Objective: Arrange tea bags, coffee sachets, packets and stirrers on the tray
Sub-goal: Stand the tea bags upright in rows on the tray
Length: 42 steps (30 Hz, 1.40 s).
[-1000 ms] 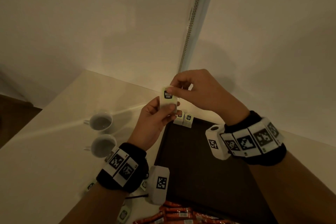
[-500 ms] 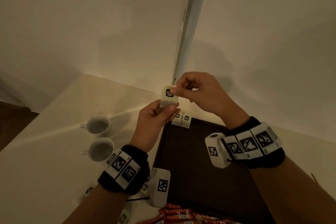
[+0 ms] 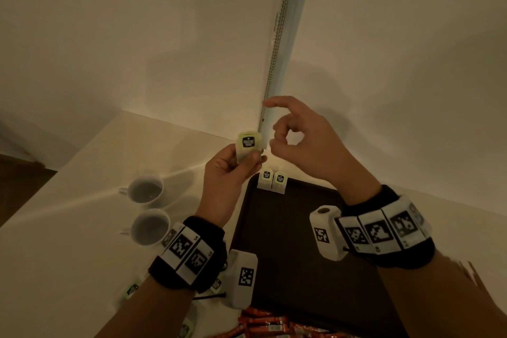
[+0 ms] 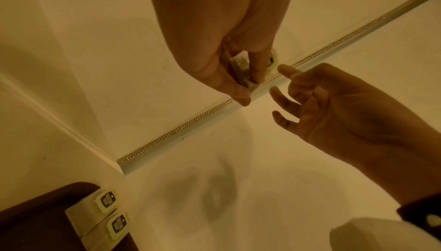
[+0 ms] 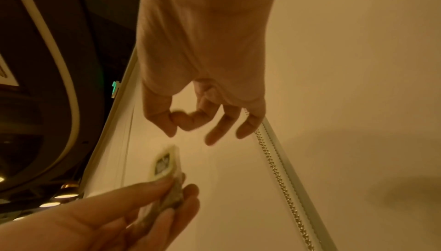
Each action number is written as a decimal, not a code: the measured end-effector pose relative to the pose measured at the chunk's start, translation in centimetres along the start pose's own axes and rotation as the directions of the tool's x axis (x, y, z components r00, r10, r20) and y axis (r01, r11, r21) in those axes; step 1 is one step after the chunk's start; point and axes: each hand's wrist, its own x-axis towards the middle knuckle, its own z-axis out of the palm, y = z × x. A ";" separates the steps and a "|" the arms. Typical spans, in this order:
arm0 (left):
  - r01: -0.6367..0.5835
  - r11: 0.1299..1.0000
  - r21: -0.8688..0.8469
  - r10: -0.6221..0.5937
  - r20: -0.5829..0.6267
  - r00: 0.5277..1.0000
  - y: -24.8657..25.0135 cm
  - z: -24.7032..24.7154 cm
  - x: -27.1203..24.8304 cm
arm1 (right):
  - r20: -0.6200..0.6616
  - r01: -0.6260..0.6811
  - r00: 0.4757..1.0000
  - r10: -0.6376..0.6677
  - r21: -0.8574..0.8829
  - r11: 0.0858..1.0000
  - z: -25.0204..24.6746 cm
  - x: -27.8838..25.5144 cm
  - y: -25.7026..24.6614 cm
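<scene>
Head view: the left hand (image 3: 233, 170) pinches a tea bag (image 3: 248, 145) upright above the tray's (image 3: 301, 269) far left corner, where two tea bags (image 3: 272, 182) stand. The right hand (image 3: 304, 143) hovers just beside it, loosely curled, holding nothing.

Left wrist view: thumb and fingers (image 4: 259, 66) clamp the tea bag (image 4: 240, 68).

Right wrist view: the right hand (image 5: 203, 85) hangs apart from the tea bag (image 5: 164, 164).

A small pale-green paper tea bag with a black label (image 3: 248, 147) is held upright above the table. Two matching tea bags (image 3: 272, 182) stand side by side, touching, at the dark brown rectangular tray's (image 3: 296, 241) eleven o'clock corner. Orange-red sachets (image 3: 263, 324) lie at six o'clock.
</scene>
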 end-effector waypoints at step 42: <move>0.055 0.956 0.290 -0.065 0.025 0.998 -0.3 -1.0 -1.0 | -0.014 -0.144 0.990 0.144 0.001 0.990 -0.3 0.0 3.6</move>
